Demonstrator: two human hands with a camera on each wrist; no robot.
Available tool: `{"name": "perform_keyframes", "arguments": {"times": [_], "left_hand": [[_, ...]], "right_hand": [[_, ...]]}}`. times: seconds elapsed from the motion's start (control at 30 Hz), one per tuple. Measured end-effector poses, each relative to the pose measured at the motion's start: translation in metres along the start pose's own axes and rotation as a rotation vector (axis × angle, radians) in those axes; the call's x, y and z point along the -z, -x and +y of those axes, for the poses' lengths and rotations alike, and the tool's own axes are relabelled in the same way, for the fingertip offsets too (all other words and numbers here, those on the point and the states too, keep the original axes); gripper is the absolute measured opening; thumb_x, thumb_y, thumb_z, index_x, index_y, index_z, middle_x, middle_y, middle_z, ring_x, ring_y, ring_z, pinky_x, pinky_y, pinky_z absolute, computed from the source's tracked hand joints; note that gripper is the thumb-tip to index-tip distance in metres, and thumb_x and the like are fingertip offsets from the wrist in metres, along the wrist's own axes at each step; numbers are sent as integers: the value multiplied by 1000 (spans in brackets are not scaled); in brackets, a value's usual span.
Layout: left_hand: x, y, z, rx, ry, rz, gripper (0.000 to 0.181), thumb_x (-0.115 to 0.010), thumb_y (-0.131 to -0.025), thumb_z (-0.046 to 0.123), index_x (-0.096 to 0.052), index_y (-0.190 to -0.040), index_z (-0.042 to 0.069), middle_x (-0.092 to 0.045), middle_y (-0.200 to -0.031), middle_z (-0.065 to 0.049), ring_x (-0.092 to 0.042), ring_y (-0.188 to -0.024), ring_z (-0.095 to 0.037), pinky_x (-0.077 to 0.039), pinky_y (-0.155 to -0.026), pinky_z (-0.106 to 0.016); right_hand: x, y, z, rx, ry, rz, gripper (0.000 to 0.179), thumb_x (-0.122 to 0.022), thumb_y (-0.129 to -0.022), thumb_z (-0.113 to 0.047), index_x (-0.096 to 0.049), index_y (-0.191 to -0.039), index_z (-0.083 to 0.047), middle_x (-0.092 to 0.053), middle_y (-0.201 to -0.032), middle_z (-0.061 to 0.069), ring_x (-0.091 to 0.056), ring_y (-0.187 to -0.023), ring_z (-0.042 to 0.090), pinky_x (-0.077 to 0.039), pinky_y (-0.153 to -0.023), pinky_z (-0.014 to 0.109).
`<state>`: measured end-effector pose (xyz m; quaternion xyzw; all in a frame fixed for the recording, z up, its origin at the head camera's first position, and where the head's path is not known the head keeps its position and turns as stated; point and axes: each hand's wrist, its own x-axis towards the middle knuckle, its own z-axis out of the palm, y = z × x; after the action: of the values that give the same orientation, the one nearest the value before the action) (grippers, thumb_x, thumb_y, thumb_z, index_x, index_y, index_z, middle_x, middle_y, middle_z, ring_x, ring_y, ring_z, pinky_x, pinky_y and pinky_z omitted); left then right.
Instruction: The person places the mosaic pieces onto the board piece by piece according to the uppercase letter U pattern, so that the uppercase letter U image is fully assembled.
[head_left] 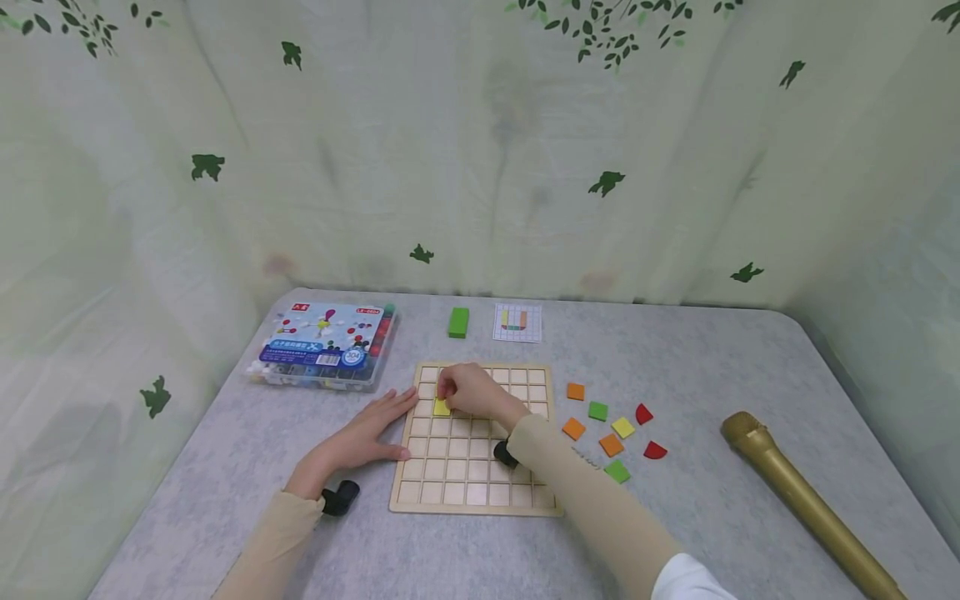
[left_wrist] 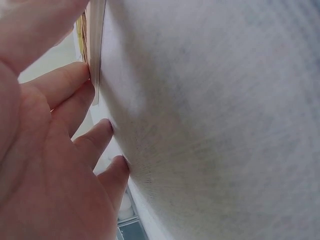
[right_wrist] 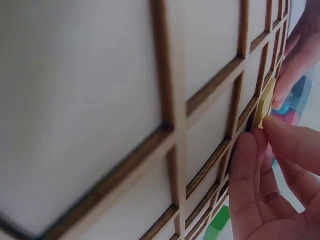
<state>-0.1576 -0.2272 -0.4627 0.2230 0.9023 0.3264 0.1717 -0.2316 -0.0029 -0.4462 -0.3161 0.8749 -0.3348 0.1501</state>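
A wooden grid board lies on the grey table. Over a cell in its upper left, my right hand pinches a yellow square tile between thumb and fingers. The right wrist view shows this yellow tile tilted against the grid ridges. My left hand lies at the board's left edge with fingers spread, thumb and fingertips touching the rim. In the left wrist view, the fingers of the left hand are extended, and some fingertips rest on the table.
Orange tiles, green tiles, a yellow tile and red quarter-round pieces lie right of the board. Behind it are a green block and a pattern card. A plastic box sits left, a gold microphone right.
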Motion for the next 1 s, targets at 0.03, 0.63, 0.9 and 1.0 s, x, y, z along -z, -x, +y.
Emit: {"name": "perform_keyframes", "arguments": {"times": [0.03,0.63,0.9,1.0], "left_hand": [[0,0,0,-2,0,1,87,-71,-85,36,-25,-151,2,-19,-157,-15,-4,-142,-42,-6,-111,-61],[2,0,1,-4,-2,5,87,-73,-85,33,-25,-151,2,-18,-157,-15,-4,-142,-42,-6,-112,-60],[-1,0,0,3,-18,3,88,-72,-85,36,-25,-151,3,-18,-157,-15,-4,-142,-41,-6,-112,-60],[-1,0,0,0,-21,2,88,-72,-85,35,-24,-151,2,-18,-157,-15,-4,-142,-41,-6,-112,-60]], "right_hand": [[0,1,0,0,-5,2,13,-66,-81,6,-66,-82,-7,-57,-71,-3,-50,-66,10,-43,-63,22],[54,55,59,-94,-543,-15,18,-62,-91,-6,-63,-106,6,-62,-91,11,-60,-78,22,-54,-71,33],[91,107,97,-151,-588,12,31,-64,-93,-19,-61,-111,6,-61,-107,21,-59,-93,31,-53,-85,41],[101,126,111,-185,-606,38,31,-64,-93,-21,-60,-111,3,-62,-110,21,-59,-99,32,-52,-88,41]]}}
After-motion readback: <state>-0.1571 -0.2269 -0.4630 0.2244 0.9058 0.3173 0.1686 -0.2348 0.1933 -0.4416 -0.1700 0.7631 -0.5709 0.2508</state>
